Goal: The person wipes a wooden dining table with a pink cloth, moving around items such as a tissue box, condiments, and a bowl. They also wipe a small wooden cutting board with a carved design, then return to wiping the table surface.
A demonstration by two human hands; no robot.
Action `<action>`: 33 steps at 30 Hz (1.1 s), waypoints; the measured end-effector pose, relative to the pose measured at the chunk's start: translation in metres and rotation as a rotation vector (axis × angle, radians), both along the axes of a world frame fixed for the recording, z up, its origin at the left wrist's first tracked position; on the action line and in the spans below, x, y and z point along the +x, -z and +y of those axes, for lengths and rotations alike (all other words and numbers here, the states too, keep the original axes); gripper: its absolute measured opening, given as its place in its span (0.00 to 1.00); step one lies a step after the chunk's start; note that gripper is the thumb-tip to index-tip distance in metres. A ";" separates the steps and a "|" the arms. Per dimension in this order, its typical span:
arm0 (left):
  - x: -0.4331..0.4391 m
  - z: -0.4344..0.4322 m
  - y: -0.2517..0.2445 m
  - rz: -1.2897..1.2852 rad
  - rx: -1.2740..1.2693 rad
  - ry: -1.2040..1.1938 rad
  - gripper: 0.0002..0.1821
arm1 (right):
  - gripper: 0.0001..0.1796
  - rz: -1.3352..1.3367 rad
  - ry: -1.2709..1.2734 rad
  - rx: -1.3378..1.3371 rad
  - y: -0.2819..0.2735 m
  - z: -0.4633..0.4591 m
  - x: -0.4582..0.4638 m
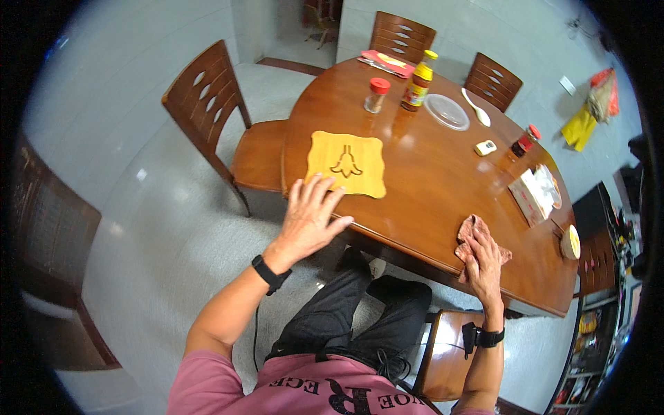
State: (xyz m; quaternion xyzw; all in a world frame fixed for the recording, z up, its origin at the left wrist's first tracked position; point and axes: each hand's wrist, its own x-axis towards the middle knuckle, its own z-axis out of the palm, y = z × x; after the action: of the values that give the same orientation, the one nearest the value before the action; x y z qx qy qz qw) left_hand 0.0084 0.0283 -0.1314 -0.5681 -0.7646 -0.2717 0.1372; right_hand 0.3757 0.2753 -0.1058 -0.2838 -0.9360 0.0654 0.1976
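Note:
My left hand point(310, 218) is spread wide, palm down, at the near edge of the table point(410, 207). Its fingertips overlap the near left corner of a yellow wooden trivet point(358, 150) with a cut-out flower motif; whether they touch it I cannot tell. Nothing is held in that hand. Over to the right, a crumpled reddish-brown cloth point(470, 226) lies on the tabletop under my right hand point(483, 262), whose fingers bend over it. Both wrists carry black bands.
Farther back stand a red-capped spice jar point(374, 98) and a yellow-capped sauce bottle point(418, 85), beside a clear plastic lid point(447, 112) and a white spoon point(478, 109). A tissue box point(530, 199) and a bowl point(570, 243) sit rightward. Wooden chairs point(207, 98) surround the table.

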 end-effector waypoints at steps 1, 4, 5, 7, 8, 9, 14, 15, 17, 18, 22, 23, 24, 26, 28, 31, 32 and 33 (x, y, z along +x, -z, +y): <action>-0.005 0.000 0.000 -0.007 -0.014 -0.011 0.33 | 0.22 -0.024 0.023 0.001 0.002 0.000 0.001; -0.020 0.003 0.001 0.044 -0.032 -0.070 0.32 | 0.24 0.005 0.129 0.060 0.013 -0.003 0.002; -0.026 0.004 0.001 0.033 -0.051 -0.106 0.33 | 0.24 0.003 0.207 0.063 0.018 -0.005 -0.002; -0.039 0.007 0.001 0.003 -0.067 -0.175 0.37 | 0.25 0.016 0.330 0.108 0.026 -0.012 -0.015; -0.044 0.010 0.002 -0.001 -0.069 -0.191 0.38 | 0.25 0.044 0.366 0.154 0.030 -0.016 -0.027; -0.049 0.012 0.002 -0.015 -0.069 -0.189 0.38 | 0.25 0.033 0.435 0.161 0.033 -0.022 -0.042; -0.043 0.033 0.009 0.019 -0.042 -0.187 0.35 | 0.26 0.270 0.154 0.182 0.032 -0.074 -0.127; -0.039 0.038 0.009 0.045 -0.020 -0.177 0.35 | 0.26 0.313 0.091 0.169 0.031 -0.087 -0.147; -0.028 0.047 0.007 0.053 0.040 -0.171 0.30 | 0.25 0.338 -0.043 0.114 0.027 -0.108 -0.180; -0.021 0.052 0.005 0.024 0.103 -0.109 0.28 | 0.25 0.341 -0.091 0.095 0.024 -0.115 -0.192; 0.007 0.072 -0.001 -0.073 0.187 0.149 0.22 | 0.24 0.222 -0.254 -0.025 0.020 -0.108 -0.186; 0.011 0.074 -0.002 -0.101 0.170 0.208 0.21 | 0.23 0.260 -0.235 0.043 0.020 -0.100 -0.171; 0.016 0.077 -0.003 -0.053 0.186 0.220 0.18 | 0.23 0.243 -0.210 0.077 0.020 -0.088 -0.147; 0.019 0.077 -0.005 -0.070 0.146 0.219 0.16 | 0.22 0.204 -0.105 0.082 0.021 -0.058 -0.092; 0.021 0.075 -0.006 -0.044 0.107 0.180 0.13 | 0.20 0.162 0.059 0.152 0.021 -0.015 -0.022; 0.029 0.075 -0.004 0.057 0.120 0.162 0.14 | 0.21 0.126 0.409 0.040 0.017 0.056 0.081; 0.031 0.076 -0.004 0.092 0.116 0.150 0.14 | 0.22 0.081 0.605 0.111 0.020 0.071 0.107; 0.033 0.077 -0.004 0.091 0.114 0.148 0.14 | 0.24 -0.052 0.906 0.089 0.024 0.083 0.125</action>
State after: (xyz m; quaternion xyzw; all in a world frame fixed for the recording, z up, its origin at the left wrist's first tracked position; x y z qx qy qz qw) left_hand 0.0415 0.1051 -0.1272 -0.6259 -0.6970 -0.2980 0.1832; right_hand 0.5005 0.3583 -0.1295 -0.6575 -0.7240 -0.0753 0.1945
